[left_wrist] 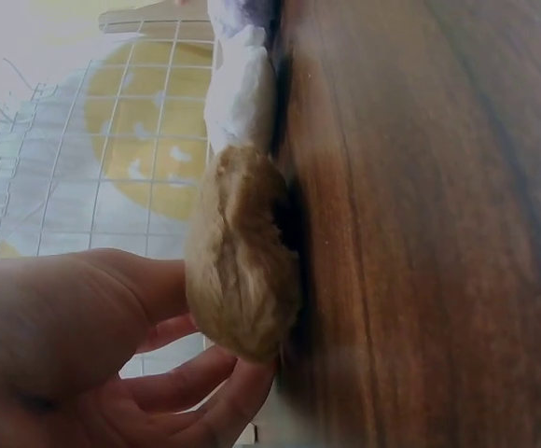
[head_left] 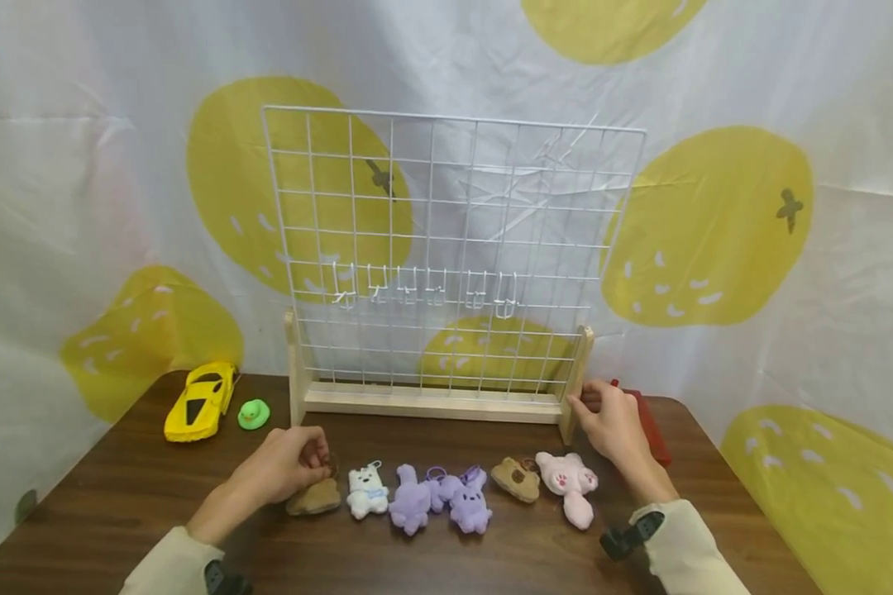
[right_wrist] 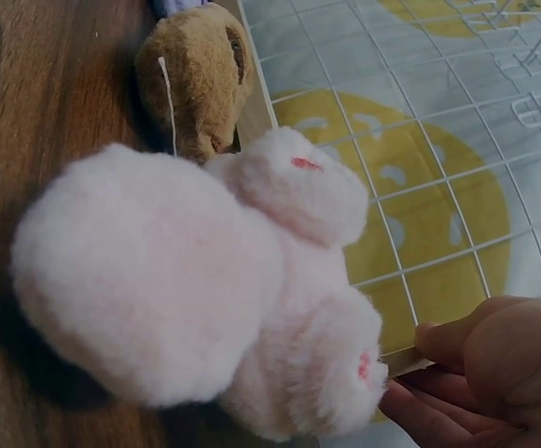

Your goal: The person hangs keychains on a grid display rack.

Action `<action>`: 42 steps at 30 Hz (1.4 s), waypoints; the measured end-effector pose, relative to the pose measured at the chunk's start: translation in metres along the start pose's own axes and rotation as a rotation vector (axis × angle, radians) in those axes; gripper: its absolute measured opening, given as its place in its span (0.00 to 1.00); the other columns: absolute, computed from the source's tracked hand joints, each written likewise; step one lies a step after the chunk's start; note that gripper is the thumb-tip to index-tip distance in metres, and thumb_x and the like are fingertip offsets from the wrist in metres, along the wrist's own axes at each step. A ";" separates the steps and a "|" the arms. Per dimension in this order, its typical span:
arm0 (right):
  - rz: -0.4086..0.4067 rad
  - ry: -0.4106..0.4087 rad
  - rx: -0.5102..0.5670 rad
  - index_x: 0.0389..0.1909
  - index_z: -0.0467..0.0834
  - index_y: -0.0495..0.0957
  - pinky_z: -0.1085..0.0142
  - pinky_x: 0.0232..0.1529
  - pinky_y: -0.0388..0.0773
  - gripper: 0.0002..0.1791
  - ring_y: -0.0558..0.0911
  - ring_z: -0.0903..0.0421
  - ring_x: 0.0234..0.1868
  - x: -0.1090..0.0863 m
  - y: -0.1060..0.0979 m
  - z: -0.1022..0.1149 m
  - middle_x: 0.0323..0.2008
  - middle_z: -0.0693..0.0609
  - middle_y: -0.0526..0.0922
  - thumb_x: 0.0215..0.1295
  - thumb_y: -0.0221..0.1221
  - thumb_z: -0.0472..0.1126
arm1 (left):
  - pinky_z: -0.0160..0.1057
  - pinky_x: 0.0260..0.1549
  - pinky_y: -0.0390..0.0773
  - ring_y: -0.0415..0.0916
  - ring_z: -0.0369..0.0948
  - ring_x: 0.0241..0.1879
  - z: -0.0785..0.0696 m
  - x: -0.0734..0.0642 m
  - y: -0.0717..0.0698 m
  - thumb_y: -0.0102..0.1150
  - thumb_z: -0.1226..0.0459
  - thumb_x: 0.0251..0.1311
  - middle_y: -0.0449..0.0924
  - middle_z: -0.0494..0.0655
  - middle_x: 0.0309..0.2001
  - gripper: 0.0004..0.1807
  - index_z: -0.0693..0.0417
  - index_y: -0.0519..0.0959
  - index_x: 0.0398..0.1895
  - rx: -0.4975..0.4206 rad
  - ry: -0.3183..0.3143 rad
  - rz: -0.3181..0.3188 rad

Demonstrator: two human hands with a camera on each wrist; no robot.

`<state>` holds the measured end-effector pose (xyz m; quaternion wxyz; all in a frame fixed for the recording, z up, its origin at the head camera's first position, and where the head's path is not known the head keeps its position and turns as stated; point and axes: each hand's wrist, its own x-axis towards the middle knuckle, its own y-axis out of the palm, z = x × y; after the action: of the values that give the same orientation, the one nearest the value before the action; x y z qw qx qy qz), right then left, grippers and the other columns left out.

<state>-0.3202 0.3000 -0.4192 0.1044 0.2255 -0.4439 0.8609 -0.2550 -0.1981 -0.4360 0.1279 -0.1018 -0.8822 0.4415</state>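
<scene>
A row of small plush toys lies on the brown table [head_left: 119, 496] in front of a white wire grid rack [head_left: 446, 240] in a wooden stand. My left hand [head_left: 317, 464] pinches the top of the leftmost toy, a tan-brown plush [head_left: 314, 499]; in the left wrist view my fingers [left_wrist: 205, 383] curl under this tan-brown plush [left_wrist: 242, 271]. My right hand [head_left: 584, 405] grips the stand's right wooden post [head_left: 579, 364]. A pink plush [head_left: 569, 483] lies just left of that wrist and fills the right wrist view as the pink plush [right_wrist: 187, 280], with my right hand [right_wrist: 438, 373] beside the grid.
Between the hands lie a white bear [head_left: 367, 491], two purple plushes [head_left: 411, 498] and another brown plush [head_left: 516, 478]. Several white hooks [head_left: 424, 289] hang empty on the grid. A yellow toy car [head_left: 199, 401] and green duck [head_left: 254, 413] sit back left; a red object [head_left: 653, 426] lies behind my right hand.
</scene>
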 end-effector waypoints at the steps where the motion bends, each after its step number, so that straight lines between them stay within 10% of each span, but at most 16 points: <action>1: 0.000 0.001 -0.003 0.47 0.33 0.86 0.44 0.48 0.91 0.11 0.93 0.38 0.46 0.000 0.000 0.000 0.45 0.33 0.92 0.73 0.70 0.38 | 0.33 0.27 0.76 0.76 0.34 0.28 0.000 -0.001 0.000 0.79 0.69 0.58 0.83 0.38 0.27 0.12 0.51 0.81 0.33 0.001 0.005 -0.004; 42: 0.014 0.017 0.026 0.50 0.32 0.85 0.43 0.50 0.90 0.13 0.93 0.35 0.49 -0.001 -0.001 0.000 0.48 0.31 0.91 0.74 0.69 0.38 | 0.38 0.40 0.90 0.91 0.45 0.41 -0.018 0.010 -0.042 0.70 0.74 0.68 0.93 0.52 0.42 0.10 0.58 0.85 0.51 -0.125 0.121 -0.305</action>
<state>-0.3186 0.3003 -0.4188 0.0992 0.2166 -0.4334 0.8691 -0.2619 -0.2063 -0.3901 0.2395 -0.0009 -0.9039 0.3545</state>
